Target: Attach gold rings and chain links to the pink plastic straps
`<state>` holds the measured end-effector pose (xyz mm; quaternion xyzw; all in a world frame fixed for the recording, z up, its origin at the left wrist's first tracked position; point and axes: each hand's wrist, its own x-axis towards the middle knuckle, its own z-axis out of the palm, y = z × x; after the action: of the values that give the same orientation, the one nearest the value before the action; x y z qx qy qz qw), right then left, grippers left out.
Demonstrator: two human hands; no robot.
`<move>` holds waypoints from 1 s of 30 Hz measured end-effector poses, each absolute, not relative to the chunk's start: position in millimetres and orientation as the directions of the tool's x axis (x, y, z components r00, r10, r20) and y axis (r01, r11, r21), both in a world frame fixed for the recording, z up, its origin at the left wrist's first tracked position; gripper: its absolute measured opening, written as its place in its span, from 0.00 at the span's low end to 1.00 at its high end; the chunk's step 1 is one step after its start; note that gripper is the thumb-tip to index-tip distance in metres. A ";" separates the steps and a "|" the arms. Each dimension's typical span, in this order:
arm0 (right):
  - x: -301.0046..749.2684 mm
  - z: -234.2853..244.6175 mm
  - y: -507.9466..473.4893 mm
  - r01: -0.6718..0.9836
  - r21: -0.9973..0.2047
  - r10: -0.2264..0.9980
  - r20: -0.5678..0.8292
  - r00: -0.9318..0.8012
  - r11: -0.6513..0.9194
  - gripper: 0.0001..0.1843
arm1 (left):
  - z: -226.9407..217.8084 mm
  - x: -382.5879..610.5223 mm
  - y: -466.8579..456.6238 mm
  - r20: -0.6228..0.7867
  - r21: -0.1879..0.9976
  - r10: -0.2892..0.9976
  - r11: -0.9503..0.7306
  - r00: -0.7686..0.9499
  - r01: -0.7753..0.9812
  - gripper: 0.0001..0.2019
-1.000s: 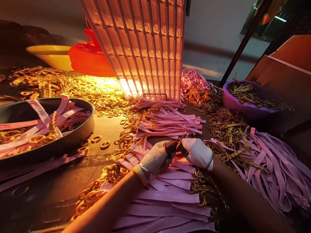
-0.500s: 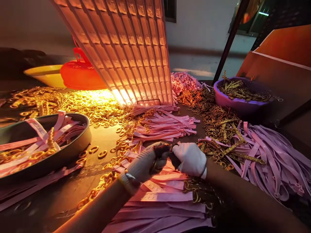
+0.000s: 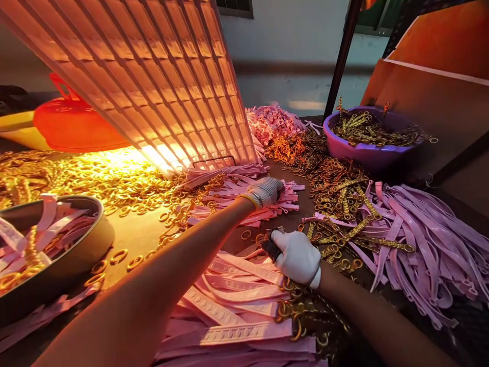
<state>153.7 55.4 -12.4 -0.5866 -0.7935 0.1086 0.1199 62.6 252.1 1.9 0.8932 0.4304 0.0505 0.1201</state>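
Behind the bench (image 3: 132, 232) stands a pale wall (image 3: 282, 46), and a tilted ribbed panel (image 3: 164, 92) rises at the far side, with a glowing red lamp (image 3: 72, 127) at its left. Under the lamp, many golden rings (image 3: 130, 191) lie in a spread heap. The left hand (image 3: 265, 191), in a dotted glove, is at the far bundle of pink straps (image 3: 255, 216); its fingers are turned away, so I cannot tell whether its grip is closed on one. The right hand (image 3: 294, 257), in a white glove with dark fingertips, is nearer, above the bench, with curled fingers. A small ring shows just beside these fingertips, but I cannot tell if the grip holds it. A near pile of pink straps lies below the right hand. At the right is a purple basin (image 3: 367, 158) with golden pieces, and at the left a dark pan (image 3: 87, 244) contains straps and rings.
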 end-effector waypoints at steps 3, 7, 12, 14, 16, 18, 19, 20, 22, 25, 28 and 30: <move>154.1 -11.3 56.6 0.901 -0.350 0.965 0.041 -0.259 0.257 0.12 | -3.8 71.2 253.7 -0.077 0.214 0.788 -0.585 0.611 0.782 0.16; 156.0 -14.7 55.9 0.895 -0.393 0.976 0.046 -0.212 0.213 0.08 | 10.8 60.5 240.0 -0.024 0.236 0.826 -0.542 0.563 0.806 0.13; 165.8 -17.0 55.6 0.726 -0.614 0.942 0.303 -0.147 0.311 0.12 | 48.9 13.8 187.2 0.056 0.417 0.873 -0.462 0.485 0.783 0.15; 169.1 -13.6 56.5 0.595 -0.672 0.867 0.490 -0.087 0.440 0.14 | 58.2 -5.6 153.2 0.014 0.555 0.889 -0.387 0.457 0.736 0.16; 168.7 -8.1 56.7 0.516 -0.680 0.807 0.590 -0.037 0.521 0.15 | 60.1 -18.8 118.2 -0.084 0.822 0.924 -0.147 0.374 0.550 0.11; 163.8 -1.9 54.7 0.490 -0.682 0.804 0.590 -0.072 0.544 0.13 | 55.4 -25.2 88.3 -0.153 0.934 0.931 0.027 0.331 0.355 0.12; 160.1 1.3 52.4 0.497 -0.675 0.813 0.571 -0.117 0.545 0.12 | 51.2 -26.6 76.6 -0.155 0.952 0.935 0.054 0.320 0.303 0.14; 156.0 4.4 49.2 0.524 -0.657 0.823 0.541 -0.172 0.542 0.10 | 46.3 -27.5 67.3 -0.142 0.960 0.942 0.056 0.305 0.274 0.15; 148.5 11.1 40.7 0.620 -0.591 0.851 0.436 -0.294 0.517 0.08 | 36.2 -29.3 54.7 -0.113 0.974 0.961 0.058 0.251 0.217 0.16; 142.2 22.7 26.6 0.780 -0.445 0.898 0.222 -0.381 0.441 0.09 | 24.1 -33.1 42.8 -0.172 0.985 0.967 0.167 0.188 0.043 0.17; 140.4 32.3 17.4 0.874 -0.331 0.934 0.096 -0.344 0.356 0.11 | 16.6 -35.2 30.4 -0.274 0.951 0.945 0.294 0.175 -0.096 0.17; 139.6 35.1 14.7 0.897 -0.282 0.940 0.071 -0.333 0.339 0.13 | 12.2 -34.2 22.5 -0.324 0.935 0.932 0.341 0.161 -0.096 0.17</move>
<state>139.6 14.7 35.1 -0.5666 -0.8108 0.0963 0.1109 -34.2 22.5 12.2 0.4109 0.5090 0.4006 0.6415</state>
